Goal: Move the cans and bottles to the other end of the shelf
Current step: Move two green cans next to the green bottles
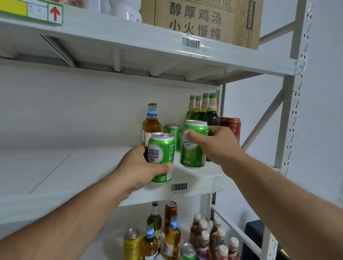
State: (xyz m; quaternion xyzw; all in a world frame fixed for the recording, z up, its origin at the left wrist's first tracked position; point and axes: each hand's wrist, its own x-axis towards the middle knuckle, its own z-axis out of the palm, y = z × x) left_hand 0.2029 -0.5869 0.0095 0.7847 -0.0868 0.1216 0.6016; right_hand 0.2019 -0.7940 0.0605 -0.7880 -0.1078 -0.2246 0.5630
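Head view: a person stands at a white metal shelf (97, 165), each hand wrapped round a green can. The left hand (140, 167) grips a green can (161, 157) low on its body, out over the shelf's front edge; the right hand (218, 145) clasps a taller-looking second green can (193, 144) near the right end, thumb across its label. Both cans appear lifted clear, likely so two can travel at once to the bare left end. Behind them at the right end wait amber bottles (151, 124), more green cans (173, 131), green bottles (204, 109) and red cans (233, 127), grouped close together. How many stand there is hard to say, since hands and cans screen the back rows. The lower shelf's drinks (180, 239) are cut off by the bottom edge; a cardboard carton (200, 18) above is cropped.
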